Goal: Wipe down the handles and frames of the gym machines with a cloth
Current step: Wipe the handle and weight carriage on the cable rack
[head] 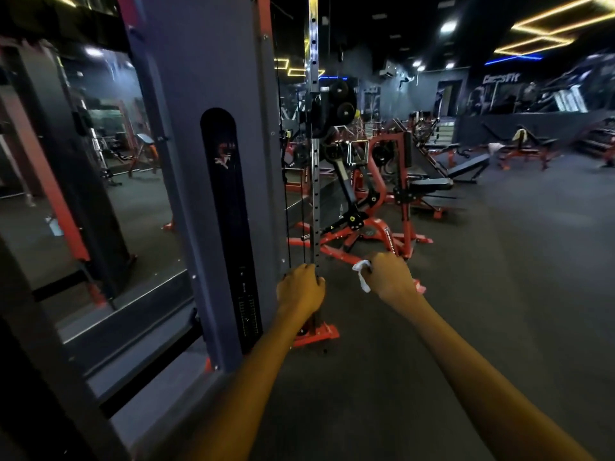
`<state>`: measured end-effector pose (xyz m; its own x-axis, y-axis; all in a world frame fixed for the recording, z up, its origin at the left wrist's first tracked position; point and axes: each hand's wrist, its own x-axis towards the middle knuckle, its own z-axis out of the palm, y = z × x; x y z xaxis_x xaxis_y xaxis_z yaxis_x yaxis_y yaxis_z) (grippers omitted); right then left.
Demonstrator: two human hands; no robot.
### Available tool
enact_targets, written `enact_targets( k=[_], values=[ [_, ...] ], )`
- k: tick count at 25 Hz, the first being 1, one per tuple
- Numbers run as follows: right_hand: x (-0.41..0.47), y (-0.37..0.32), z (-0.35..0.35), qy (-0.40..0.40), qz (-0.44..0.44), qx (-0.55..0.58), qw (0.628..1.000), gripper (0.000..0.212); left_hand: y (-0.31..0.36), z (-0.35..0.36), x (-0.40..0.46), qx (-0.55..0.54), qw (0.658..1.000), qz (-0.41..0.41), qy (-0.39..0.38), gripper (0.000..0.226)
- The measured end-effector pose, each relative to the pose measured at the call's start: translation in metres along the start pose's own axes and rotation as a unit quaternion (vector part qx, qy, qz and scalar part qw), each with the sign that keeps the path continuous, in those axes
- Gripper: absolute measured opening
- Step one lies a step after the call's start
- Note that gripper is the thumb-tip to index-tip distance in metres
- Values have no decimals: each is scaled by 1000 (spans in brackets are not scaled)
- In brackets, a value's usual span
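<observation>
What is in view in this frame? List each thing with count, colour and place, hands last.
Tower: one, grey panel, left of centre, close to the camera.
Post: one, silver with a row of holes, upright just right of the tower.
Cables: a few, black, hanging between tower and post.
Foot: one, red, at the post's bottom.
Machines: several, red and black, mid floor behind the post.
Benches: several, black padding, right background; blurred.
Mirror: one, left wall.
Cloth: one, white, bunched in the right hand.
Left hand: grips the post low down.
Right hand: holds the cloth, right of the post.
</observation>
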<state>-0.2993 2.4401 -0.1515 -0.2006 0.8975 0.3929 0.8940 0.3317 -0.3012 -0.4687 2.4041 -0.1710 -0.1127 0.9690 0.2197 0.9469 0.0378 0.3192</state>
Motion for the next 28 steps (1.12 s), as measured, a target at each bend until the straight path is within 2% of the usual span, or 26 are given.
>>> enact_targets(
  k=[4,10,22,28],
  values=[
    [117,38,25,21,-13,23,999,22,10,15,120,0,1000,6,24,41],
    [283,82,41,61,-37,26,997,21,25,16,287,18,996,20,80,21],
    [566,142,111,108,-49,159,980,17,-4,35,568,-17,983,25,181,34],
    [677,131,122,189,-24,296,936,18,-32,23,689,-47,968,34,243,48]
  ],
)
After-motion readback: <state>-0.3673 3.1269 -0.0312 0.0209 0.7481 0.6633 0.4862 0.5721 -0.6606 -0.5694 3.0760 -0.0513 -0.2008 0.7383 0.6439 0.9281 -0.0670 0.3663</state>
